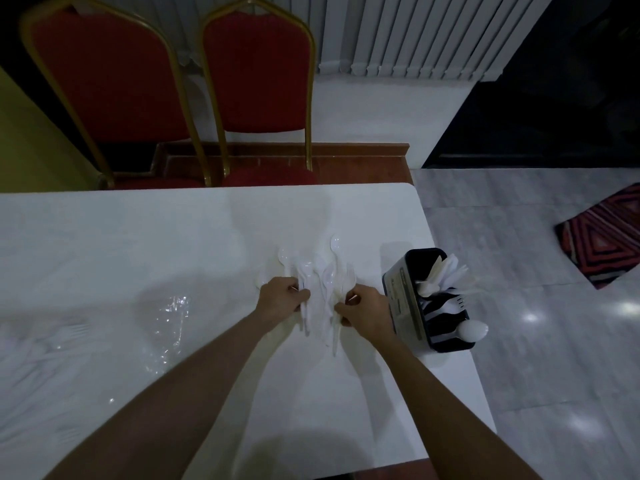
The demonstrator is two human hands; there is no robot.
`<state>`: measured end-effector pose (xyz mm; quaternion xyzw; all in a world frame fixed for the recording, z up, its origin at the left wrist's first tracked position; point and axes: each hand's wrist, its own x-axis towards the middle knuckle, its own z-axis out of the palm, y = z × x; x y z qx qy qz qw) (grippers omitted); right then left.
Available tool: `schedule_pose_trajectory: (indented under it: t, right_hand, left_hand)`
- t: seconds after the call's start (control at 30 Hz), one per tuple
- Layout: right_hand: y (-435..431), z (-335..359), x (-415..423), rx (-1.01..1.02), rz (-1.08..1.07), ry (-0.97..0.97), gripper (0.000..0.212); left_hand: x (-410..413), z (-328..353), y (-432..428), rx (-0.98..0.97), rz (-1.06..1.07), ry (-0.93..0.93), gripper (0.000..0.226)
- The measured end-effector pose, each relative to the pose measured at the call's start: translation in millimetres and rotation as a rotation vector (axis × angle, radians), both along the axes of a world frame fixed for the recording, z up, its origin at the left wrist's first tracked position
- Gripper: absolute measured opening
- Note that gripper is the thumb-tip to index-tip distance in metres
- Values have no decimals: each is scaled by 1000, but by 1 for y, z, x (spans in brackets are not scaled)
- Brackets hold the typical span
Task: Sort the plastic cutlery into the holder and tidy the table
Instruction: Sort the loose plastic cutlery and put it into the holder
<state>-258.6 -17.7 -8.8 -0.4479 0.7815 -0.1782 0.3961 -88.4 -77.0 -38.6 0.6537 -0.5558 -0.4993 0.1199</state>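
Note:
A heap of white plastic cutlery [320,271], mostly spoons with a fork among them, lies on the white table [173,237] in front of me. My left hand [282,297] grips spoon handles on the heap's left side. On the right side, my right hand [363,308] closes on other handles. At the table's right edge stands the black cutlery holder [403,296]. It contains white forks, knives and a spoon [471,331] whose bowl sticks out over its near end.
Crumpled clear plastic wrap [169,327] lies on the table to the left of my arms. More white forks [41,348] lie faintly visible at the far left. Two red chairs [256,81] stand behind the table. A tiled floor and a patterned rug [606,233] are to the right.

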Motion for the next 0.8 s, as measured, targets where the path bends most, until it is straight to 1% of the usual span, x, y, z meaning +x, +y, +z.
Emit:
schedule_pose_trajectory:
  t: [0.07, 0.1, 0.17, 0.2, 0.23, 0.3, 0.37, 0.43, 0.5, 0.57, 0.6, 0.7, 0.8]
  right_hand:
    - [1, 17, -3, -57, -23, -32, 14]
    - [1, 24, -6, -101, -29, -43, 14]
    - [3, 43, -12, -190, -62, -67, 16]
    - [5, 53, -16, -234, -81, -85, 22]
    - [7, 60, -21, -281, -106, -105, 27]
    - [15, 76, -35, -366, -153, -130, 29]
    - [27, 93, -51, -455, -190, -76, 28]
    - [42, 104, -71, -540, -243, -10, 26]
    - [54, 107, -92, -581, -327, 45, 27]
    - [65, 104, -112, -565, -420, 83, 31]
    - [70, 100, -119, -537, -452, 104, 29]
    - [84, 87, -131, -516, -454, 193, 22]
    - [88, 72, -138, -455, -419, 283, 23]
  left_hand:
    - [5, 11, 3, 33, 16, 158, 23]
    - [7, 17, 4, 32, 6, 207, 26]
    - [6, 32, 5, 4, -31, 266, 30]
    - [3, 41, 5, -17, -53, 285, 29]
    - [-1, 50, 6, -41, -70, 311, 23]
    - [-15, 68, 9, -79, -89, 396, 13]
    - [-35, 83, 13, -112, -107, 466, 12]
    - [-59, 95, 19, -119, -111, 537, 21]
    - [-83, 101, 25, -101, -76, 596, 30]
    - [-108, 105, 35, -106, -38, 612, 35]
    - [-119, 104, 40, -117, -17, 612, 37]
    - [-145, 97, 53, -176, 22, 587, 37]
    - [-160, 90, 64, -268, -12, 494, 31]
